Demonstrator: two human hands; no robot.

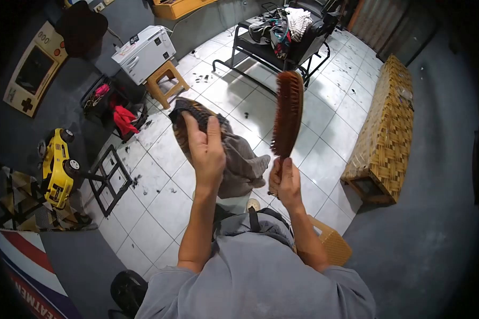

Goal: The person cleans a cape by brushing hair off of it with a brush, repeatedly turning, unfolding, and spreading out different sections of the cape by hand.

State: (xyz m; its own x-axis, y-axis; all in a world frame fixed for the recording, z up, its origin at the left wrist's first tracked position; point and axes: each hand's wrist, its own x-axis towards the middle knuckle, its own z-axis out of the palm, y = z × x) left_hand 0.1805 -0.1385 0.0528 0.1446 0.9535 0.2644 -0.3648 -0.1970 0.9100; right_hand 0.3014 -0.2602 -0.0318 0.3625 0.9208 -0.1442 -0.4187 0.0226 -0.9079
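Note:
My right hand (287, 183) is closed round the handle of a long brush (289, 114). The brush stands nearly upright, its reddish-brown bristles facing left. My left hand (206, 154) is raised beside it, thumb and fingers gripping a grey-brown cloth (242, 165) that hangs down behind the hand and wrist. At its upper end is a dark patterned part (183, 125) with yellowish-brown patches; I cannot tell whether this is the same piece. The brush and cloth are apart at the top, and the cloth's lower edge comes close to my right hand.
Dark tufts, apparently hair, lie on the white tiled floor (159, 175). Ahead stands a black chair (250, 45) heaped with clothes and cables. A woven box (383, 133) is at right. On the left are a wooden stool (165, 80), white case (143, 53) and yellow toy car (58, 170).

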